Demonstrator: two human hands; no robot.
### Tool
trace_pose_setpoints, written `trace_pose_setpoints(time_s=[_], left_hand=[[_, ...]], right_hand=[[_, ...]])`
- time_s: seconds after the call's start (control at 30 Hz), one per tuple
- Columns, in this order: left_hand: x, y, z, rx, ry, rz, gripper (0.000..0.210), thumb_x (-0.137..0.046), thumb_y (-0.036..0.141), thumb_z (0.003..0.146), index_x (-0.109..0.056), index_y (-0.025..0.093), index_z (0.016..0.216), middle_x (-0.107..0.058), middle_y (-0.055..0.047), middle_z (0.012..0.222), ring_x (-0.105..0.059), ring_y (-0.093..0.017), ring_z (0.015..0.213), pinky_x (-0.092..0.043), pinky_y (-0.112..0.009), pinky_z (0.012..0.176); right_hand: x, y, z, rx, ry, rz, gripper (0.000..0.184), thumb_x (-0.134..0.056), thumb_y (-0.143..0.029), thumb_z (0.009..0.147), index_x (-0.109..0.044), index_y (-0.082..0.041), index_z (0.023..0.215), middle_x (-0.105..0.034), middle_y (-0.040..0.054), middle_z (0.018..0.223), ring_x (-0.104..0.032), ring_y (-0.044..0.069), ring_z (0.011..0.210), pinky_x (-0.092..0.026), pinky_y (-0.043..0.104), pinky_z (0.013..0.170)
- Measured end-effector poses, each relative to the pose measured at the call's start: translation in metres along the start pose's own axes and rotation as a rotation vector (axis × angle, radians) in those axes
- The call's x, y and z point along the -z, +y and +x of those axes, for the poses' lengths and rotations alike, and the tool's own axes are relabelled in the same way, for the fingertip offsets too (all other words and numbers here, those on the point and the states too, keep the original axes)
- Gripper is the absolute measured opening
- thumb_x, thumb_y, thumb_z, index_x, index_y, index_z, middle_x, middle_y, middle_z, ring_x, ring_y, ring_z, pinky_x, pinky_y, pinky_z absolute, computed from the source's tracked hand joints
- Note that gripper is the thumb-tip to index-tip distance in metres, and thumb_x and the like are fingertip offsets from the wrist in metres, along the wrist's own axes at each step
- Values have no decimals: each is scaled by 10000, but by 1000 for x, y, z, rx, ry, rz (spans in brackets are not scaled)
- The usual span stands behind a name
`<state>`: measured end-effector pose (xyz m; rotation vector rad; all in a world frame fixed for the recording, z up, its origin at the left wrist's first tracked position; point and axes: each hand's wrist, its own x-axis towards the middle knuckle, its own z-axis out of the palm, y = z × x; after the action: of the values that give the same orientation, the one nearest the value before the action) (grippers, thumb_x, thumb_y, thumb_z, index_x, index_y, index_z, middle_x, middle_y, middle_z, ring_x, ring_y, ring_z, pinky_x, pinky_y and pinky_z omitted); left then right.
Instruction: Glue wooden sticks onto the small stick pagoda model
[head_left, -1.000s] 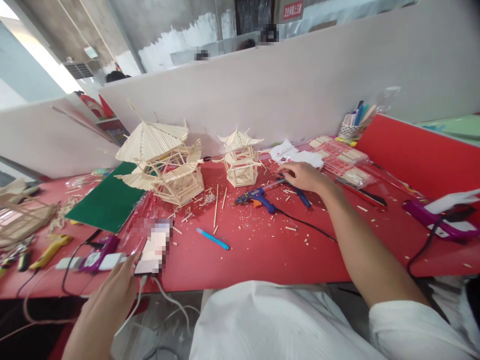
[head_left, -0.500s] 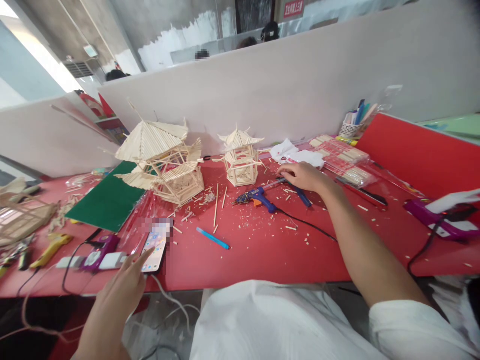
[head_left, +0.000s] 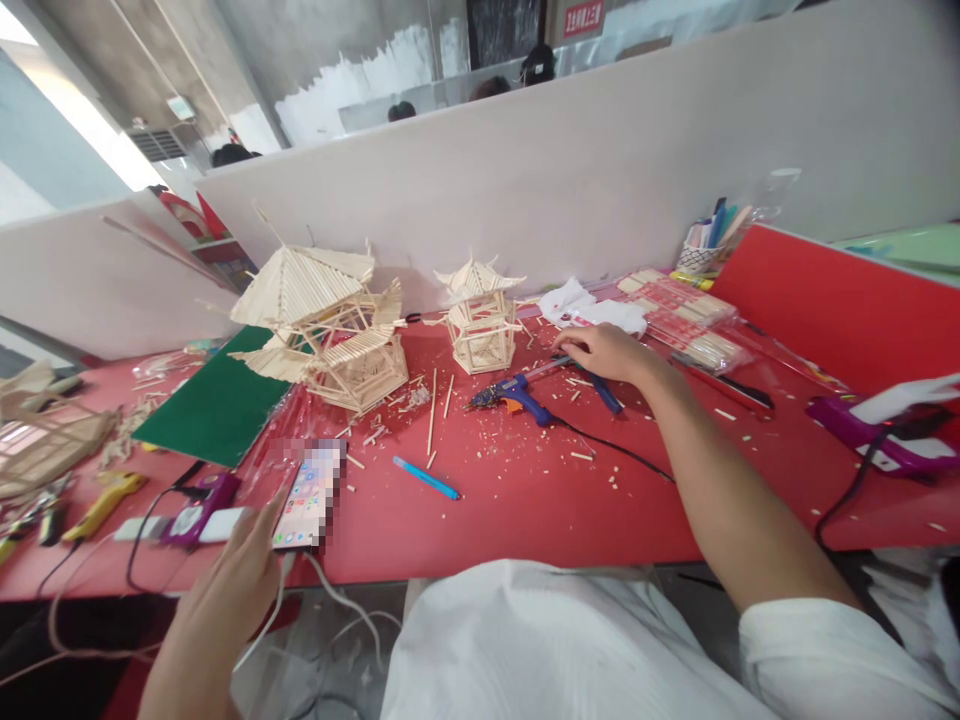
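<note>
Left hand (head_left: 225,590), fingers spread, touches phone (head_left: 306,497) at near bench (head_left: 525,510) edge. Right hand (head_left: 604,352) rests loosely curled on blue tool (head_left: 604,393) beside glue gun (head_left: 514,395); actual grip unclear. Step judged: phone check; next needs firm tool pickup.

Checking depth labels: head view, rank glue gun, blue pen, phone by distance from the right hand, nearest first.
1. Glue gun: just left of the right hand, mid-table.
2. Blue pen: farther left, toward the near edge.
3. Phone: far left at the table's near edge, by the left hand.
</note>
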<state>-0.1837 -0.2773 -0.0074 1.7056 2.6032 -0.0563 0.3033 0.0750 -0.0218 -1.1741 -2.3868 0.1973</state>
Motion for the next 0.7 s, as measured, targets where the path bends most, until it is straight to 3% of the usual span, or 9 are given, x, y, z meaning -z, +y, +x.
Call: trace_pose_setpoints(time_s=[0.2, 0.3, 0.47, 0.7], left_hand=[[-1, -13, 1, -82, 24, -103, 554, -347, 226, 954, -469, 214, 1494, -580, -127, 1458, -659, -245, 1225, -540, -313, 934], [7, -1, 0, -113, 51, -119, 508, -347, 238, 950, -526, 218, 1425, -665, -108, 1331, -687, -242, 1147, -543, -317, 912], [21, 25, -2, -27, 66, -56, 453, -284, 228, 956, -513, 192, 1346, -697, -135, 1250, -685, -269, 1133, -527, -338, 814], [23, 23, 1, -38, 33, -62, 320, -325, 183, 925, -513, 237, 1179, -694, -95, 1184, -702, -224, 1027, -482, -290, 751]], right_hand=[[2, -2, -1, 2, -4, -1, 301, -546, -229, 915, -746, -283, 1134, -789, 32, 1002, -707, 236, 857, -492, 334, 768], [3, -5, -1, 15, -4, 3, 326, -546, -193, 885, -745, -267, 1132, -783, 35, 1009, -698, 226, 855, -482, 323, 764], [4, -7, -1, 3, -16, 23, 325, -537, -196, 889, -754, -258, 1123, -784, 43, 962, -692, 225, 802, -469, 327, 729], [3, -5, -1, -23, -25, 28, 276, -533, -251, 926, -762, -283, 1075, -795, 36, 1004, -715, 247, 887, -481, 343, 772]])
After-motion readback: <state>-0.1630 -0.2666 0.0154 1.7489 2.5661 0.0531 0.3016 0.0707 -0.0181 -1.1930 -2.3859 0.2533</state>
